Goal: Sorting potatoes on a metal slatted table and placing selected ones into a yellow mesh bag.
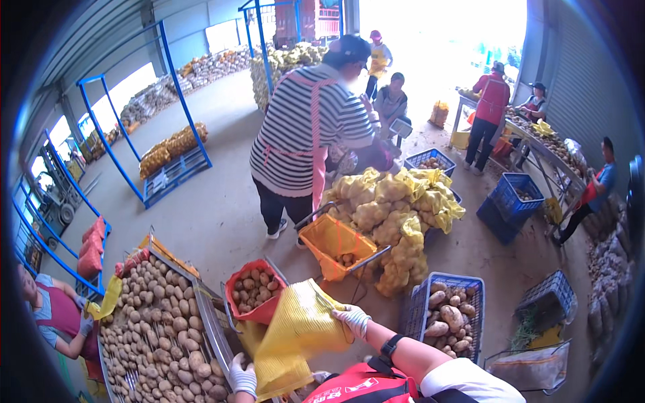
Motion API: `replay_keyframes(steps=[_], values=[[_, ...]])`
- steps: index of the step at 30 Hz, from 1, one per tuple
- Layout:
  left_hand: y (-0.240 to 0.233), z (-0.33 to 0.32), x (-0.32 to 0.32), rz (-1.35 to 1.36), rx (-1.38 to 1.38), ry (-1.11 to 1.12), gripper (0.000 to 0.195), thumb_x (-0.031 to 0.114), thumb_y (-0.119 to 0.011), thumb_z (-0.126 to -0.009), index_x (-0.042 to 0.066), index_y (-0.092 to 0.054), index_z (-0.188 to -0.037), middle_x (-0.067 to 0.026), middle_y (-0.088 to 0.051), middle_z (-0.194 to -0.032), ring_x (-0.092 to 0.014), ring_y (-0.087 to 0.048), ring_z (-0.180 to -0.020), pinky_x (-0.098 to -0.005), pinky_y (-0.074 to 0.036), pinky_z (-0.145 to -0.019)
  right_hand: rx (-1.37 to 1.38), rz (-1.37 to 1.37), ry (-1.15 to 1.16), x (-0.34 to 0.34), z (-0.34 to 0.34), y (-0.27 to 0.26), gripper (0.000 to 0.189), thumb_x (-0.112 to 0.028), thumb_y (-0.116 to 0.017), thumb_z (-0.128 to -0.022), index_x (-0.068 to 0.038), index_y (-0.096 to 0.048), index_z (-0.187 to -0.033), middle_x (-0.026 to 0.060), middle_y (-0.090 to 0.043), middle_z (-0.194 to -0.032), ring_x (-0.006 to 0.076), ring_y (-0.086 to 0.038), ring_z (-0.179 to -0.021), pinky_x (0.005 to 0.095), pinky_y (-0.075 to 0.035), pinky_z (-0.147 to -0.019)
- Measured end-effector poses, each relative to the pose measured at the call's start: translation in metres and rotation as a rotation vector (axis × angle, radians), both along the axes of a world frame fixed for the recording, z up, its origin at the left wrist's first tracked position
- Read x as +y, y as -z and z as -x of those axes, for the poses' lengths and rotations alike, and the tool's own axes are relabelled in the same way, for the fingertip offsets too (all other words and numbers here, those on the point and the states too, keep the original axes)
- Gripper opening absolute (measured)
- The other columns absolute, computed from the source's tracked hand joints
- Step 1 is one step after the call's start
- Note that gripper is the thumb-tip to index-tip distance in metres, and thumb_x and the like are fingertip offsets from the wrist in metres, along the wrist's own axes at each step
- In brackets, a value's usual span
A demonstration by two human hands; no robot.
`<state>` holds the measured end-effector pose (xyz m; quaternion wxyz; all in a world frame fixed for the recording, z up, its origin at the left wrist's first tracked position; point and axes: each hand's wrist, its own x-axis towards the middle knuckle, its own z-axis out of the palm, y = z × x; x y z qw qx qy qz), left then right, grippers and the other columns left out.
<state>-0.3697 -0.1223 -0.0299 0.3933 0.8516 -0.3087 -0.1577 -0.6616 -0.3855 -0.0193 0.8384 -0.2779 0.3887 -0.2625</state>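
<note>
My right hand (pixel 354 321), in a striped knit glove, grips the upper rim of a yellow mesh bag (pixel 297 332). The bag hangs slanting in front of me, its mouth partly spread by a dark wire. Gloved too, my left hand (pixel 243 377) is at the bag's lower left side, by the metal edge of the sorting table (pixel 217 330); whether its fingers hold the bag cannot be made out. Potatoes (pixel 166 342) cover that table. Just beyond the bag stands a red bag on a frame (pixel 254 287), part filled with potatoes.
An orange bag on a frame (pixel 335 242) stands before piled yellow sacks (pixel 388 206). To my right is a blue crate (pixel 479 322) of potatoes. A person in stripes (pixel 302 131) stands ahead; another person (pixel 55 317) works at the table's far side.
</note>
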Motion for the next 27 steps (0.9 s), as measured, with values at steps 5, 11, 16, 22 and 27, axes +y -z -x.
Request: replay_keyframes(steps=[5, 11, 16, 22, 27], values=[[-0.081, 0.112, -0.093, 0.204, 0.567, 0.276, 0.029, 0.008, -0.067, -0.084, -0.001, -0.059, -0.111, -0.0069, -0.064, -0.087, -0.014, -0.061, -0.075, -0.0276, -0.052, -0.07, 0.271, 0.44, -0.153, 0.014, 0.033, -0.032, 0.032, -0.011, -0.066, -0.086, -0.005, -0.063, -0.118, 0.0013, -0.067, -0.099, 0.0126, -0.061, -0.086, 0.0287, -0.049, -0.08], [-0.082, 0.228, -0.163, 0.161, 0.797, 0.479, 0.03, 0.017, -0.075, -0.082, 0.002, -0.056, -0.099, -0.0049, -0.063, -0.086, -0.013, -0.06, -0.075, -0.0263, -0.052, -0.068, 0.395, 0.73, -0.505, 0.038, 0.093, -0.084, 0.061, -0.022, -0.065, -0.084, -0.01, -0.043, -0.14, 0.0123, -0.063, -0.116, 0.0198, -0.059, -0.107, 0.0309, -0.045, -0.093], [-0.088, 0.295, -0.175, 0.041, 0.66, 0.46, 0.021, 0.008, -0.072, -0.083, 0.002, -0.058, -0.097, -0.0039, -0.064, -0.084, -0.011, -0.059, -0.073, -0.0258, -0.051, -0.068, 0.318, 0.756, -0.564, 0.027, 0.155, -0.048, 0.073, -0.024, -0.067, -0.084, -0.005, -0.033, -0.145, 0.01, -0.056, -0.125, 0.0165, -0.05, -0.113, 0.0296, -0.04, -0.098], [-0.077, 0.315, -0.155, 0.133, 0.863, 0.348, 0.013, 0.0, -0.063, -0.086, 0.0, -0.059, -0.099, -0.0088, -0.066, -0.088, -0.017, -0.065, -0.075, -0.03, -0.056, -0.067, 0.143, 0.358, -0.536, 0.035, 0.178, -0.057, 0.072, -0.042, -0.063, -0.088, -0.007, -0.036, -0.145, 0.005, -0.059, -0.108, 0.0138, -0.054, -0.095, 0.0265, -0.046, -0.083], [-0.085, 0.327, -0.141, 0.166, 0.802, 0.31, 0.018, -0.002, -0.063, -0.085, 0.0, -0.058, -0.102, -0.008, -0.066, -0.088, -0.016, -0.064, -0.074, -0.0296, -0.056, -0.07, 0.152, 0.425, -0.558, 0.037, 0.186, -0.058, 0.048, -0.04, -0.047, -0.098, -0.011, -0.048, -0.137, 0.0008, -0.06, -0.095, 0.0114, -0.053, -0.08, 0.027, -0.048, -0.072]])
